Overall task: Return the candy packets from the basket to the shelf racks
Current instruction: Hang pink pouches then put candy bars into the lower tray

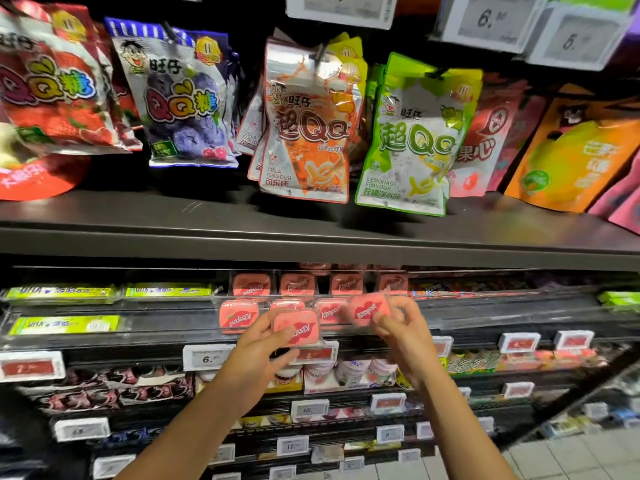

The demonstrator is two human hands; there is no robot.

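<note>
Your head camera faces the shelf rack (311,242) straight on from close range, hanging bags at twelve o'clock, floor tiles (568,455) at five o'clock.

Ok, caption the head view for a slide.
Left hand and right hand each hold a pink Kissport tin at the clear shelf rack.

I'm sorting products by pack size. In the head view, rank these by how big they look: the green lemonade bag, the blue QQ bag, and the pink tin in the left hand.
1. Green lemonade bag and blue QQ bag: too alike to separate.
2. Pink tin, held in the left hand: clearly smallest, despite sitting nearer the camera.
</note>
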